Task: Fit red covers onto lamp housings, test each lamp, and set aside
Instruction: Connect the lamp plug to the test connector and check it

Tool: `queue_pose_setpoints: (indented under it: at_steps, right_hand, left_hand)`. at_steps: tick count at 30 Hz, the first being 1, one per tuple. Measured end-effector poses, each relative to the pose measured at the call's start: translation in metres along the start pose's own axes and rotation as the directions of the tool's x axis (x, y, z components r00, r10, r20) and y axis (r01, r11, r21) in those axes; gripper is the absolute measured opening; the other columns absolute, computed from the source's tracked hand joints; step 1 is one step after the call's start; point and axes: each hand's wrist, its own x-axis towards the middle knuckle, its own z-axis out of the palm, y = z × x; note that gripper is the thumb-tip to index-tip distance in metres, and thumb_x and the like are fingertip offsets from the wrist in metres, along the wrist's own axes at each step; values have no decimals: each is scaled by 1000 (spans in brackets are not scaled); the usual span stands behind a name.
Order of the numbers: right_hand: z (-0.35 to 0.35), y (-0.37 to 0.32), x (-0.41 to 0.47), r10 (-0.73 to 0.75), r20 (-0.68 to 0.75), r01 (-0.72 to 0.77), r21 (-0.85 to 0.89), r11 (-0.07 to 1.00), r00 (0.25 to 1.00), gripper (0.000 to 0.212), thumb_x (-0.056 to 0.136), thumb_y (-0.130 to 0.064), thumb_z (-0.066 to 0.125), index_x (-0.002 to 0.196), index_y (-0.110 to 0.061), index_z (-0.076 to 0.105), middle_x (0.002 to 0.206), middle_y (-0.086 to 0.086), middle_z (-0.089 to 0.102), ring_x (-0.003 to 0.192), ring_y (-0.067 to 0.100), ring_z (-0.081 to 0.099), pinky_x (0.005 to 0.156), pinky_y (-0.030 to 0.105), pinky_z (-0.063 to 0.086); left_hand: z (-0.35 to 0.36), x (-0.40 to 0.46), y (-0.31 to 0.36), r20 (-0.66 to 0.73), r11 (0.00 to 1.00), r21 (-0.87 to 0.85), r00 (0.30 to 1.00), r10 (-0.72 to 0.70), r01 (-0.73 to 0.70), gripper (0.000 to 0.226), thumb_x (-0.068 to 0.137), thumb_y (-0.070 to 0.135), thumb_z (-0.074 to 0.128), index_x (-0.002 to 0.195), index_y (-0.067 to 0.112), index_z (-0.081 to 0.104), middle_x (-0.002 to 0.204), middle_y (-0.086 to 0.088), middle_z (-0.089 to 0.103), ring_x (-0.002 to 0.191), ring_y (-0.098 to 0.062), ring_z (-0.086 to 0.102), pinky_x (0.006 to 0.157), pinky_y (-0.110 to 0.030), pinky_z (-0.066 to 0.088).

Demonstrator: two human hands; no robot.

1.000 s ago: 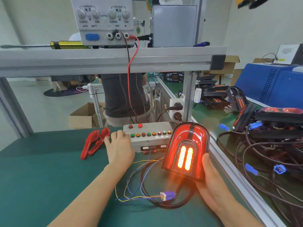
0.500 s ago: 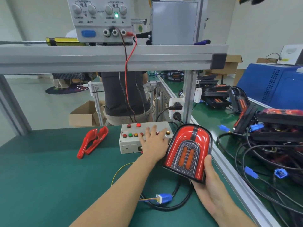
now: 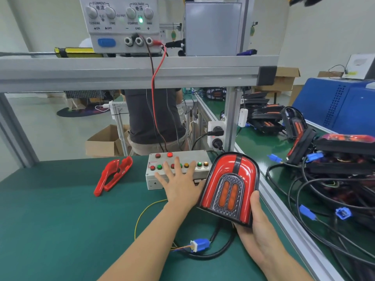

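My right hand (image 3: 256, 226) grips a lamp (image 3: 230, 187) with a red cover, held tilted above the green mat; its two orange bars are dark. Its black cable loops down to a blue connector (image 3: 199, 244) joined to thin coloured wires. My left hand (image 3: 178, 182) lies flat with fingers spread over the grey test box (image 3: 160, 180), fingertips among its row of coloured buttons. A loose red cover (image 3: 112, 176) rests on the mat to the left of the box.
A power supply (image 3: 119, 25) with red and black leads stands on the aluminium shelf above. A person stands behind the bench. To the right, past the aluminium rail (image 3: 284, 218), lie several lamps (image 3: 343, 151) and tangled black cables with blue plugs.
The lamp was lit a second ago and is now dark. My left hand moved right from the box's left end onto its button row, then spread its fingers.
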Motion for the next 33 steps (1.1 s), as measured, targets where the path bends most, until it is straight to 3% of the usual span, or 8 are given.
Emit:
queue_pose_setpoints:
  at_steps: [3,7,18,20,22,25,33]
  right_hand:
    - [-1,0,-1,24,-32,-21,99,995,999,61,84,-58,53,130,-17,58,119,9,70,107,18,68,82,30,57]
    - [-2,-2,0,30,-66,-19,163,986,997,60,84,-55,55,129,-15,59,119,10,70,106,18,69,90,33,48]
    - [2,-4,-1,21,-69,-12,136,991,997,60,83,-58,54,127,-18,61,121,9,69,108,19,68,94,35,46]
    - [6,-5,-2,19,-59,-13,108,994,998,63,82,-60,52,129,-18,60,122,9,69,110,20,67,93,36,46]
    - [7,-6,-3,9,-51,-5,86,996,999,69,80,-62,51,133,-18,57,124,10,68,114,23,65,97,40,47]
    - [8,-7,-3,7,-44,-5,50,999,999,77,77,-65,50,136,-16,55,127,11,66,119,26,62,105,43,43]
    - [2,-4,-3,2,-28,-1,30,1000,1000,72,83,-66,44,134,-16,58,127,10,66,121,25,61,111,46,37]
  left_hand:
    - [-5,4,4,68,1000,13,998,16,-17,70,87,71,37,147,45,15,161,-8,-7,143,-45,-12,106,-68,-10]
    - [-9,6,10,127,1000,21,992,7,-10,80,79,77,43,147,47,13,160,-7,-11,143,-45,-12,104,-71,-10]
    - [-12,4,12,149,999,-32,989,-18,23,77,81,72,48,146,49,14,160,-6,-9,143,-44,-13,104,-73,-6]
    - [-9,5,10,135,999,-30,991,-19,23,71,86,65,49,146,50,13,160,-6,-9,143,-43,-13,104,-73,-3]
    - [-4,6,8,103,999,-25,995,-18,20,65,94,41,51,145,52,13,160,-6,-10,143,-43,-13,106,-74,0]
    - [0,6,8,80,1000,-19,997,-23,25,75,94,11,48,144,53,13,160,-7,-11,143,-42,-15,104,-74,2]
    - [0,6,12,73,1000,-16,997,-12,14,76,92,8,49,145,51,15,159,-8,-14,143,-44,-16,104,-75,2]
